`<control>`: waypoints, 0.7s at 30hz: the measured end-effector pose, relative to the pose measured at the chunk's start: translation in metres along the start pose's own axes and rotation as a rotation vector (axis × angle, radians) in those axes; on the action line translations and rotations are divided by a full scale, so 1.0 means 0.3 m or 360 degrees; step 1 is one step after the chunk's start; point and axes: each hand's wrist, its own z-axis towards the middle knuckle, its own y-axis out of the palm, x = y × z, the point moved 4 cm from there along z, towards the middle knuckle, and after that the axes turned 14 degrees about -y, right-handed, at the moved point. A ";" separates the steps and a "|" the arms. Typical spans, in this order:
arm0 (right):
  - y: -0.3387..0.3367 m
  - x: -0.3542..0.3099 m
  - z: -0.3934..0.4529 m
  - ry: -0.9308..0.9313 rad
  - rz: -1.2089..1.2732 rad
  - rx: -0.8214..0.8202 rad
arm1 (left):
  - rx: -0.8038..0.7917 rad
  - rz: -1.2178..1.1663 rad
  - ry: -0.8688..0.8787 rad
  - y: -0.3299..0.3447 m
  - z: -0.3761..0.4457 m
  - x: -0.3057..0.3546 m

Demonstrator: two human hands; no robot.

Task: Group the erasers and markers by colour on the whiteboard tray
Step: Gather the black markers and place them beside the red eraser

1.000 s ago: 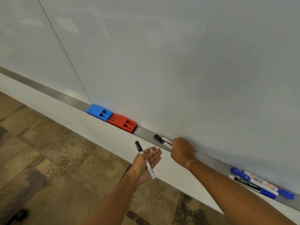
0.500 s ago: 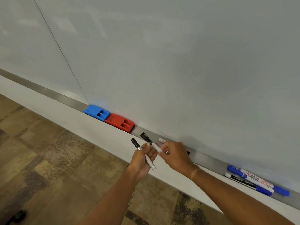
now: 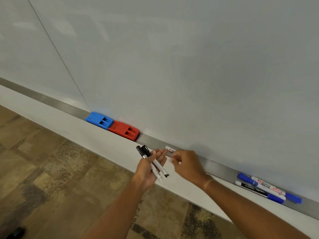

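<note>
My left hand lies palm up below the metal tray, with two black-capped markers resting across its palm. Just to the right, my right hand hovers with its fingers loosely curled and nothing in them. One white marker lies on the tray above my right hand, partly hidden by it. A blue eraser and a red eraser sit side by side on the tray at the left. Several blue-capped markers lie together on the tray at the right.
The whiteboard fills the upper view, with a vertical seam ending at the blue eraser. A white wall strip runs under the tray. Brown patterned carpet covers the floor. A dark object sits at the bottom left.
My right hand lifted a black marker off the tray, laid it in my left palm beside the first one, and has let go of it.
</note>
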 end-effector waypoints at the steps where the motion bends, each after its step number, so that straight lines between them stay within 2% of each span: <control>1: -0.028 0.032 0.009 0.0049 -0.0219 0.0009 | 0.0002 -0.0004 0.0002 -0.002 -0.004 0.002; 4: -0.074 0.120 0.004 0.0267 -0.0674 -0.0237 | -0.0007 -0.0015 -0.0006 -0.009 -0.011 0.006; 8: -0.079 0.161 -0.022 0.0299 -0.0833 -0.0450 | -0.0002 -0.0021 -0.0008 -0.010 -0.015 0.012; 21: -0.045 0.169 -0.022 0.0307 -0.0641 -0.0456 | 0.0008 0.0027 -0.0003 -0.003 -0.033 0.026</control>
